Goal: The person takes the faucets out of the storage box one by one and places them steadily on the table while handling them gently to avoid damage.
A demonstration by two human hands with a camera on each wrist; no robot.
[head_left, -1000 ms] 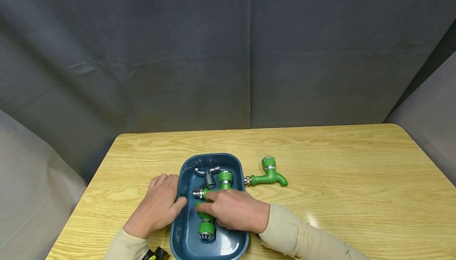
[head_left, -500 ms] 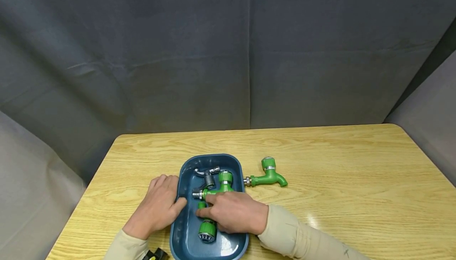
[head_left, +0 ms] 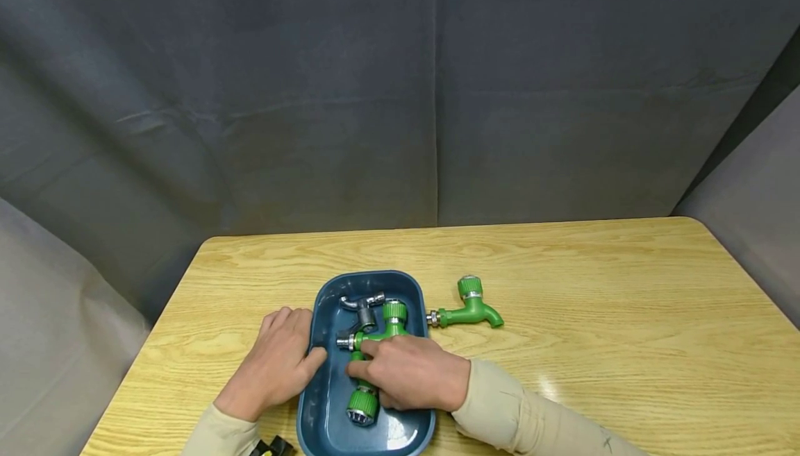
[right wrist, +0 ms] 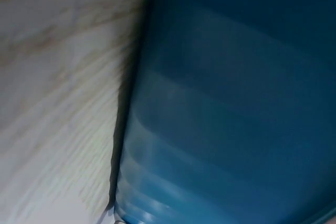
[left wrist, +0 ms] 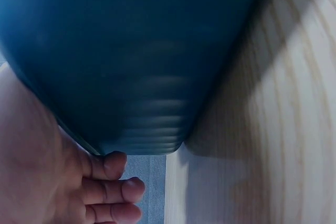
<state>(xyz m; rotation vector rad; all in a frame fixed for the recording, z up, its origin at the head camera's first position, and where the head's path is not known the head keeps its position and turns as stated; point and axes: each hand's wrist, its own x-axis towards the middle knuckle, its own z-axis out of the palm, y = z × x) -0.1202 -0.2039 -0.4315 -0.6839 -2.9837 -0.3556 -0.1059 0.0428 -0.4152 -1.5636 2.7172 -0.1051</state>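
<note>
A deep blue plastic tub (head_left: 334,436) holds two green taps and a small chrome tap (head_left: 365,311). My left hand (head_left: 275,362) lies along the tub's left side, thumb hooked over the rim; in the left wrist view its fingers (left wrist: 113,192) show outside the wall. My right hand (head_left: 412,373) reaches in over the right rim and grips the nearer green tap (head_left: 362,404), whose knob points toward me. The palm hides part of that tap. Just beyond it lies the other green tap (head_left: 395,321), its metal threaded end to the left.
A third green tap (head_left: 471,309) lies on the wood-grain table (head_left: 600,317) right of the tub, its threaded end close to the tub's wall. Grey cloth (head_left: 300,130) hangs behind the table. A small black device (head_left: 273,446) sits by the left cuff.
The nearer green tap has turned slightly under my right hand and its knob has shifted a little. My right hand has moved slightly; the left hand stays in place.
</note>
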